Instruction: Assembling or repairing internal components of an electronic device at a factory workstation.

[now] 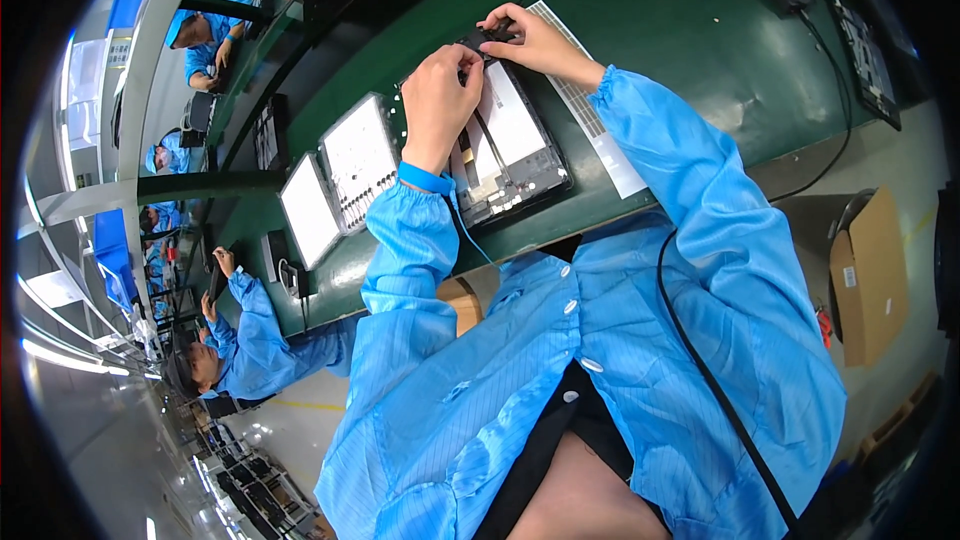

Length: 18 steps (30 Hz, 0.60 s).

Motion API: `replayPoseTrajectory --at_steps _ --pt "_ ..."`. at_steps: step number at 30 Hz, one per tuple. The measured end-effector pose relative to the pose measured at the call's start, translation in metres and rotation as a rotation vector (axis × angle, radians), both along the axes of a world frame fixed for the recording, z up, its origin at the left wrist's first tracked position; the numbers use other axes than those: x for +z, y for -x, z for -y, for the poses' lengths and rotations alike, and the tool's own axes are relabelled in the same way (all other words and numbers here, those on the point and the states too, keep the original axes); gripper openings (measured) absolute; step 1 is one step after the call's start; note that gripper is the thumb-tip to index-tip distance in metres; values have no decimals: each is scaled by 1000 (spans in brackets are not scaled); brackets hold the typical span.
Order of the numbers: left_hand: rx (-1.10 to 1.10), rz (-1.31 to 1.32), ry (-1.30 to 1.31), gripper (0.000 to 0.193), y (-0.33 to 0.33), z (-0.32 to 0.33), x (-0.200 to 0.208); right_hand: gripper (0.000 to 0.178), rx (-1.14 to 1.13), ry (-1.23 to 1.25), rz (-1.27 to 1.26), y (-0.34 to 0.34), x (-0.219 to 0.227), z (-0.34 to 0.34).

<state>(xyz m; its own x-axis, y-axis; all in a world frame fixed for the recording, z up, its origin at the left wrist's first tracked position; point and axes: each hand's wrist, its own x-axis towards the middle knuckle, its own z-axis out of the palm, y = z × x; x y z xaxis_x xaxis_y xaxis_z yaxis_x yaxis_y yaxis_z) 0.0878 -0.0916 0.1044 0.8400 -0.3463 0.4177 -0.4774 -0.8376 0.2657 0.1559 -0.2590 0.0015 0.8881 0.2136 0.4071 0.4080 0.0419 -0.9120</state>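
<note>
On the green bench in front of me lies a flat, opened tablet-like device (515, 130) with a black frame, a large whitish panel and a dark cable along it. My left hand (440, 100) is over its far left part, fingers bent and pinched together; whatever sits between them is hidden. Across the far edge reaches my right hand (535, 45), thumb and fingers closed at a small dark part (490, 38) whose kind I cannot make out. A blue wrist band (425, 179) with a thin cord circles my left wrist.
Left of the device are a white tray (357, 155) holding several small black parts and a white panel (310, 212). A printed sheet (612, 155) lies under my right forearm. A black cable (835, 60) and a cardboard box (868, 280) are at right. Co-workers (255, 345) sit at left.
</note>
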Motion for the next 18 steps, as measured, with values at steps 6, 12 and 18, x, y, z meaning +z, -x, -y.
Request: replayPoseTrajectory --at_steps 6,12,18 --pt "-46 100 -58 14 0 -5 -1 44 64 69 42 -1 5 -4" --pt "7 2 49 15 2 -11 -4 45 75 221 -67 -13 9 -3" --pt "18 -72 164 18 -10 -17 -15 41 102 299 -165 -7 17 -2"
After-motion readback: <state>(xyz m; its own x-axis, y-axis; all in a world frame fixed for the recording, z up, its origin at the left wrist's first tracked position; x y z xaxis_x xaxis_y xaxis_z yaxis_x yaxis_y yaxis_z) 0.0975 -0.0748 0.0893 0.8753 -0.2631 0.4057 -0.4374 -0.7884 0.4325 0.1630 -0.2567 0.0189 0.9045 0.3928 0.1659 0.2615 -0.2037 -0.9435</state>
